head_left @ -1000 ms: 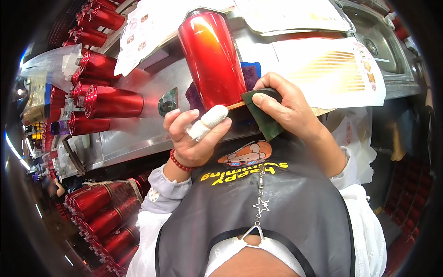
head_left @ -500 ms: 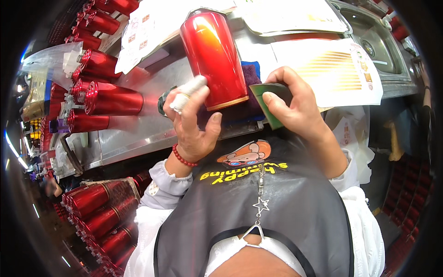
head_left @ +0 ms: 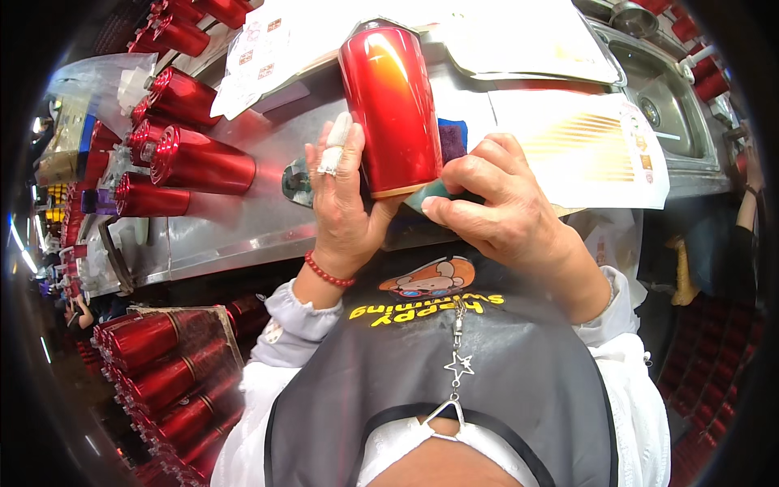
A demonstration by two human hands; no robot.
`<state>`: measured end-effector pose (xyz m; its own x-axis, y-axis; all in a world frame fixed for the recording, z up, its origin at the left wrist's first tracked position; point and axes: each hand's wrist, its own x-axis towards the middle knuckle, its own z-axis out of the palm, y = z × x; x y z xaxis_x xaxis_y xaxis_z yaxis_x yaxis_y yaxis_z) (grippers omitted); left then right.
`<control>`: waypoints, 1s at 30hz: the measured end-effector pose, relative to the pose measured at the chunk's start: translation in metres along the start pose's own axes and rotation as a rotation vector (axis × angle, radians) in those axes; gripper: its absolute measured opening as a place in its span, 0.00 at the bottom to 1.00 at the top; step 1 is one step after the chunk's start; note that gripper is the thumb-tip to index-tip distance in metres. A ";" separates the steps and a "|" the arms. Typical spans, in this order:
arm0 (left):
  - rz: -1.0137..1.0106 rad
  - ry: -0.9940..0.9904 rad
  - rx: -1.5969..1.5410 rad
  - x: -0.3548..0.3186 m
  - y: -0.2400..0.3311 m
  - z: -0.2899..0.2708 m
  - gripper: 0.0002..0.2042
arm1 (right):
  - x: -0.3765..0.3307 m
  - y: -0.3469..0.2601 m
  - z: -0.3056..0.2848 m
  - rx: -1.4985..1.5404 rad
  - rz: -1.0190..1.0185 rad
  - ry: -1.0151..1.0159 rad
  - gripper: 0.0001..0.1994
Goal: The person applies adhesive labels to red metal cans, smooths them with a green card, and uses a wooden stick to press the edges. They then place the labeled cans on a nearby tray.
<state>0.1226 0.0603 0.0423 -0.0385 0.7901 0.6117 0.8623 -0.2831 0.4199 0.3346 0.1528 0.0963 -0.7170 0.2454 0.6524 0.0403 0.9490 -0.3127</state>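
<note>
A glossy red metal canister (head_left: 391,105) lies with its gold-rimmed end toward me. Along its left side stretch the straight fingers of my left hand (head_left: 341,187), one wrapped in white tape. The index finger rests against the canister and the thumb reaches to the gold rim. My right hand (head_left: 507,199) is closed on a flat green card (head_left: 422,196), mostly hidden by the fingers, at the rim's lower right. Part of a purple and blue cloth (head_left: 452,140) shows behind the canister.
Several red canisters (head_left: 207,161) stand at the left of the metal table (head_left: 219,235). More fill a box (head_left: 182,341) below. Printed white sheets (head_left: 592,150) cover the right side, beside a steel sink (head_left: 661,105). A dark patterned object (head_left: 297,183) lies left of my left hand.
My right hand has brought the green card left to the canister's gold rim. My left hand has straightened along the canister's side. The view has shifted slightly.
</note>
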 end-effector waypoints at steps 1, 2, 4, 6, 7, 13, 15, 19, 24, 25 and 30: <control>0.001 0.009 0.051 0.005 0.004 -0.002 0.39 | -0.004 0.003 0.000 0.001 0.006 0.000 0.10; 0.059 -0.057 0.137 0.012 0.011 -0.003 0.38 | -0.006 0.005 0.000 0.001 0.011 0.000 0.10; 0.184 -0.130 0.217 0.030 0.020 -0.004 0.36 | -0.008 0.006 0.003 -0.007 0.018 0.051 0.08; 0.165 -0.067 0.085 0.030 0.015 -0.003 0.36 | -0.008 0.006 0.002 -0.001 0.030 0.073 0.07; 0.119 -0.005 -0.041 0.020 0.007 0.002 0.35 | -0.009 0.006 0.004 0.018 0.045 0.070 0.07; 0.083 -0.036 0.173 0.013 0.014 -0.005 0.38 | -0.015 0.018 0.007 0.102 0.031 0.076 0.10; 0.158 -0.159 0.218 0.028 0.019 -0.003 0.38 | -0.017 0.019 0.007 0.112 0.037 0.069 0.12; -0.003 0.031 -0.149 -0.006 -0.006 0.006 0.38 | -0.024 0.020 0.014 0.171 0.052 0.108 0.13; -0.014 -0.078 0.169 0.011 0.023 -0.005 0.40 | -0.022 0.026 0.011 0.197 -0.001 0.105 0.20; 0.025 -0.107 0.171 0.014 0.020 -0.005 0.40 | -0.020 0.026 0.011 0.202 -0.015 0.112 0.20; -0.105 -0.068 -0.099 -0.011 -0.009 0.004 0.42 | -0.030 0.030 0.018 0.191 -0.001 0.157 0.21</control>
<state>0.1177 0.0562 0.0289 -0.0889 0.8520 0.5159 0.8013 -0.2464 0.5452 0.3450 0.1706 0.0544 -0.5998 0.2866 0.7470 -0.1033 0.8981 -0.4275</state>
